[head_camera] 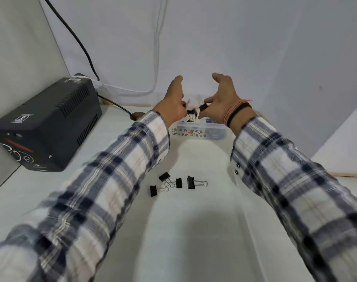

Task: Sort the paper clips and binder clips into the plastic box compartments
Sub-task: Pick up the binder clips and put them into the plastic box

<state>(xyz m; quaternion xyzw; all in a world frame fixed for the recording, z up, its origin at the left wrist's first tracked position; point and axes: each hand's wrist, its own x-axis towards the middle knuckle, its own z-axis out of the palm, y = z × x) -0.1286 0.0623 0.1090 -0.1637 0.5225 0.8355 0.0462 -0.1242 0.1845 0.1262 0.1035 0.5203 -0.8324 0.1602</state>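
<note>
Above the box [198, 130], at twelve o'clock on the table [193, 231], both hands hover. Right hand [220, 98] pinches a black binder clip [203, 107] between thumb and fingers. Left hand [174, 100] has its thumb raised; its fingers are blurred against dark clips, so its grip cannot be told. Four binder clips [176, 183] lie at six o'clock from the box, well apart from it. At nine o'clock stands a black unit [45, 127].

No text can be read for certain. The black power unit [45, 125], well left of the left hand's grip, carries a small white logo on its top face, too blurred to make out, plus white swirls and a red stroke on its front. The plastic box [198, 132] below both grips shows only a leaf pattern.
</note>
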